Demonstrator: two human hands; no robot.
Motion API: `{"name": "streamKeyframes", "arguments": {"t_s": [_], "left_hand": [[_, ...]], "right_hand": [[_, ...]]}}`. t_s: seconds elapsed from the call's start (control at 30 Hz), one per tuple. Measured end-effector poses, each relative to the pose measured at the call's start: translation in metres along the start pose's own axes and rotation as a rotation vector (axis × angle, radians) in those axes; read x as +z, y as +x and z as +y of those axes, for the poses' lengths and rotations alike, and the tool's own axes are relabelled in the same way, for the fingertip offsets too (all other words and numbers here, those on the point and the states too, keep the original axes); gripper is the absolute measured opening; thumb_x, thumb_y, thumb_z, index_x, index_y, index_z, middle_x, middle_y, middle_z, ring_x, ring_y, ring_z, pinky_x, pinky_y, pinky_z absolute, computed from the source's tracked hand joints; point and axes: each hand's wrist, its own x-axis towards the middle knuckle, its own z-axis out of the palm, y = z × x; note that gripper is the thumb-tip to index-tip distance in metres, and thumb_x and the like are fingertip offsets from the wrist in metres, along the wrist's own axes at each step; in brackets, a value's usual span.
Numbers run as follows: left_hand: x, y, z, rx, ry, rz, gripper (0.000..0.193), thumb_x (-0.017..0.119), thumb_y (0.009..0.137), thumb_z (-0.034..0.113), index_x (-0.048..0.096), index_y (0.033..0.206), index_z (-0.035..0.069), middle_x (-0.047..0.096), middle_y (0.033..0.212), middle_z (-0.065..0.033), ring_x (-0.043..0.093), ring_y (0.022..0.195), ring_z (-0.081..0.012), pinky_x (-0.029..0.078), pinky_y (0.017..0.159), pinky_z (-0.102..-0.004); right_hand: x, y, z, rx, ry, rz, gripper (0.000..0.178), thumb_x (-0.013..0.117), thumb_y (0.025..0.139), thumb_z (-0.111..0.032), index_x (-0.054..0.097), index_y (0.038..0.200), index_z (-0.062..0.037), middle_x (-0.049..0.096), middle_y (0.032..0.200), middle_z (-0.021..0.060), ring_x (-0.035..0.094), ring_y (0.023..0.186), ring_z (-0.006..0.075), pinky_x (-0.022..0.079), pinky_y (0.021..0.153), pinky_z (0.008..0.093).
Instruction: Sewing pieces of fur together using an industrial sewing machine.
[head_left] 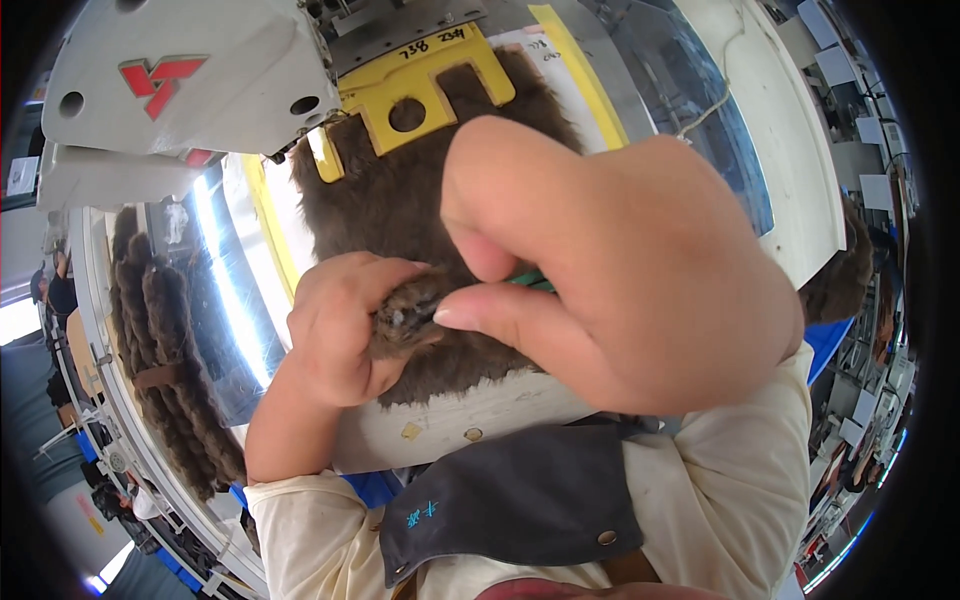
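A brown fur panel point(385, 205) lies in front of me, its far part under a yellow cut-out template point(425, 82). My left hand point(335, 325) is closed on a bunched piece of brown fur point(405, 305) above the panel's near part. Whether this piece belongs to the panel, I cannot tell. My right hand point(640, 270) is closed around a slim green tool point(537, 281), mostly hidden by the fingers. The right thumb tip is at the bunched fur, where a dark, narrow part shows; the tool's kind is not clear.
A white sewing machine head point(225, 75) with a red emblem overhangs the far left. Yellow strips point(585, 85) run along both sides of the work. Several rolled fur pieces point(165, 320) lie at the left. More fur point(838, 275) is at the right edge.
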Motion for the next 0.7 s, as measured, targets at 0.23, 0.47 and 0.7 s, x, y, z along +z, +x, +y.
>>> {"name": "streamKeyframes", "arguments": {"t_s": [0.23, 0.47, 0.7], "left_hand": [[0.004, -0.006, -0.015, -0.484, -0.366, 0.227, 0.036, 0.066, 0.097, 0.019, 0.059, 0.123, -0.004, 0.07, 0.106, -0.011, 0.065, 0.095, -0.0176, 0.05, 0.086, -0.0296], [0.002, -0.01, -0.018, -0.702, -0.754, 0.451, 0.05, 0.077, 0.094, 0.027, 0.06, 0.13, -0.004, 0.069, 0.116, -0.0083, 0.062, 0.1, -0.0126, 0.049, 0.091, -0.0284], [-0.001, -0.011, -0.029, -0.652, -1.057, 0.535, 0.041, 0.069, 0.1, 0.03, 0.061, 0.128, 0.001, 0.066, 0.121, -0.0118, 0.065, 0.107, -0.023, 0.054, 0.096, -0.0404]], "right_hand": [[-0.006, 0.038, 0.056, 0.323, -0.071, 0.143, 0.029, 0.076, 0.09, -0.027, 0.063, 0.1, -0.0028, 0.065, 0.073, 0.0122, 0.066, 0.067, 0.0267, 0.05, 0.066, 0.0371], [0.023, 0.032, 0.114, 0.075, -0.621, 0.224, 0.041, 0.071, 0.091, -0.041, 0.071, 0.098, -0.0003, 0.072, 0.096, 0.0191, 0.068, 0.099, 0.04, 0.054, 0.083, 0.048], [0.052, 0.024, 0.057, -0.149, 0.141, -0.571, 0.048, 0.073, 0.089, -0.042, 0.063, 0.089, 0.0056, 0.067, 0.082, 0.0254, 0.066, 0.083, 0.0454, 0.052, 0.073, 0.0492]]}}
